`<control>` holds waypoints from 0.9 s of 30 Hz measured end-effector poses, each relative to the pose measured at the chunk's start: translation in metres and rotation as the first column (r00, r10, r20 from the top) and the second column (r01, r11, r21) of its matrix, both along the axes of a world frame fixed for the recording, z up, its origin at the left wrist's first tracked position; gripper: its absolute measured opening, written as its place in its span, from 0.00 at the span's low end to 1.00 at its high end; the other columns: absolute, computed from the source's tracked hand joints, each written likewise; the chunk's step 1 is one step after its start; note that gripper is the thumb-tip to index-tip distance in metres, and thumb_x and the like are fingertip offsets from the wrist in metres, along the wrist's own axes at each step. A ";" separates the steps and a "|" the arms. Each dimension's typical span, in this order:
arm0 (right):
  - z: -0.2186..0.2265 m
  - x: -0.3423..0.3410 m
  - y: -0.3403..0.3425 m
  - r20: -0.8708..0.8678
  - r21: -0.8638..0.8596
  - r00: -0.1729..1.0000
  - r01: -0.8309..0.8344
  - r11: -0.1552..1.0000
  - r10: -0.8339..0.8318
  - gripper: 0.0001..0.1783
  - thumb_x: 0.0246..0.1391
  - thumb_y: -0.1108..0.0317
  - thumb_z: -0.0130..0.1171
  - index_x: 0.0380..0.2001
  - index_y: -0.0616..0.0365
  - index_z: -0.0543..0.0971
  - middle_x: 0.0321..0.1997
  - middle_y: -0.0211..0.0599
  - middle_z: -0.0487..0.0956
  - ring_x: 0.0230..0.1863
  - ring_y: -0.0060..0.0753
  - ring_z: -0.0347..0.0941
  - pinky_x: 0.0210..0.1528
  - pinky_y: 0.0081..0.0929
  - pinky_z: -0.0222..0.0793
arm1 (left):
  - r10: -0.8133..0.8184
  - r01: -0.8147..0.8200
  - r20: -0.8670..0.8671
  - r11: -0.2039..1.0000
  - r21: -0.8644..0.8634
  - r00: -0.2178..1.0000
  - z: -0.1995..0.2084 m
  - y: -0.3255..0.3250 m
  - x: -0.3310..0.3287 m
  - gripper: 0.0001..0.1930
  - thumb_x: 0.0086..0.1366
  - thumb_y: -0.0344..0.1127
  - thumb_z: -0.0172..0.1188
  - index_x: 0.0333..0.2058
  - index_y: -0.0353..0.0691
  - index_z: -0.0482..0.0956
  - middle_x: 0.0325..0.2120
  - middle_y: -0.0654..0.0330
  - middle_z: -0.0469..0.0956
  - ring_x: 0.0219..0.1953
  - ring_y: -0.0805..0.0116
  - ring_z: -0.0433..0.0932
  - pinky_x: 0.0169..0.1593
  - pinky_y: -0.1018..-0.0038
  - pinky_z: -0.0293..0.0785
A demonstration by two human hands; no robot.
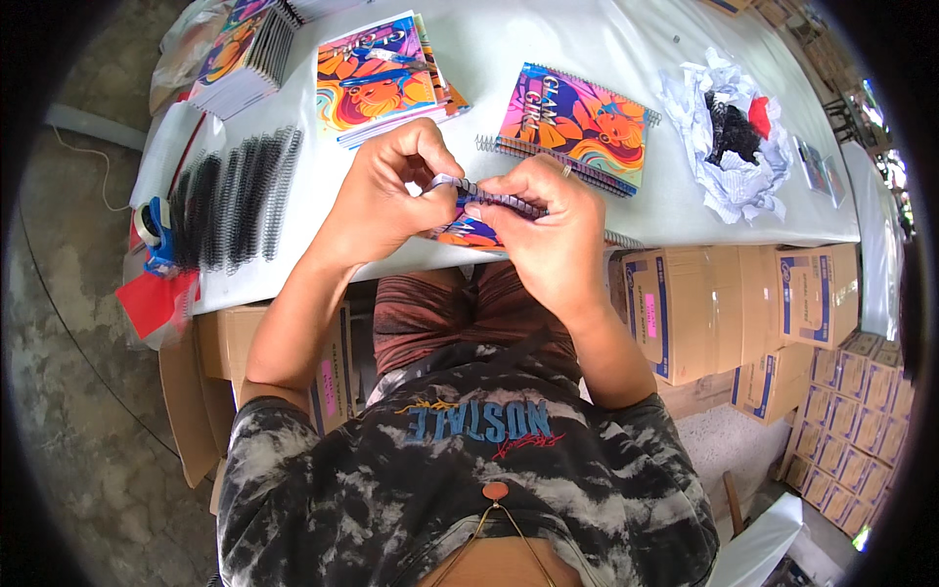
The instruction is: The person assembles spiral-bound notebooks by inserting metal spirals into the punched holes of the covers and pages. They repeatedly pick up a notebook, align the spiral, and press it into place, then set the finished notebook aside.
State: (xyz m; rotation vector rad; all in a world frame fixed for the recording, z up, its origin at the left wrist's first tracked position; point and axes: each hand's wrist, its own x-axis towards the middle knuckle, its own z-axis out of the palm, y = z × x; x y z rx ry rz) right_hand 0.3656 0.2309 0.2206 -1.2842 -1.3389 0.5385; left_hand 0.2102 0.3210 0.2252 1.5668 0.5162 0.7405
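In front of my lap, at the table's near edge, both hands work on a notebook [462,233] with a colourful illustrated cover. A dark spiral coil [516,203] runs along its upper edge. My left hand [391,201] is closed, thumb and forefinger pinching at the left end of the coil. The fingers of my right hand [550,220] grip the coil and bound edge farther right, its thumb toward me. Much of the notebook is hidden behind my hands. Just beyond lie spiral-bound notebooks [577,127] with the same cover, and a stack of similar covered pages [377,83] sits farther left.
Many loose black spiral coils [235,201] lie at the left, beside a blue tape dispenser [158,235]. More bound notebooks [240,54] stand at the far left. Crumpled paper [729,147] holding black and red material lies right. Cardboard boxes [699,303] sit below the table [469,39].
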 end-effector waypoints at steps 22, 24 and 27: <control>-0.147 0.112 0.026 0.094 -0.006 0.639 0.767 0.642 -0.763 0.28 0.46 0.67 0.59 0.49 0.68 0.64 0.50 0.55 0.65 0.53 0.53 0.60 0.56 0.44 0.52 | 0.787 -0.427 -0.019 0.355 0.832 0.616 -0.101 0.038 0.094 0.10 0.54 0.38 0.61 0.35 0.44 0.77 0.39 0.56 0.73 0.42 0.57 0.69 0.46 0.64 0.64; -0.148 0.114 0.028 0.045 0.090 0.613 0.784 0.614 -0.789 0.30 0.47 0.66 0.59 0.51 0.68 0.61 0.51 0.56 0.64 0.54 0.54 0.59 0.57 0.44 0.51 | 0.765 -0.473 0.105 0.277 0.836 0.635 -0.078 0.051 0.069 0.12 0.53 0.36 0.60 0.38 0.44 0.76 0.40 0.55 0.72 0.43 0.57 0.69 0.46 0.63 0.64; -0.144 0.109 0.021 0.004 0.113 0.594 0.799 0.591 -0.804 0.31 0.48 0.67 0.58 0.53 0.68 0.58 0.53 0.54 0.62 0.56 0.52 0.56 0.59 0.44 0.48 | 0.902 -0.180 -0.138 0.228 0.957 0.409 -0.063 0.059 0.016 0.22 0.50 0.33 0.58 0.48 0.46 0.72 0.46 0.56 0.71 0.49 0.56 0.68 0.51 0.61 0.60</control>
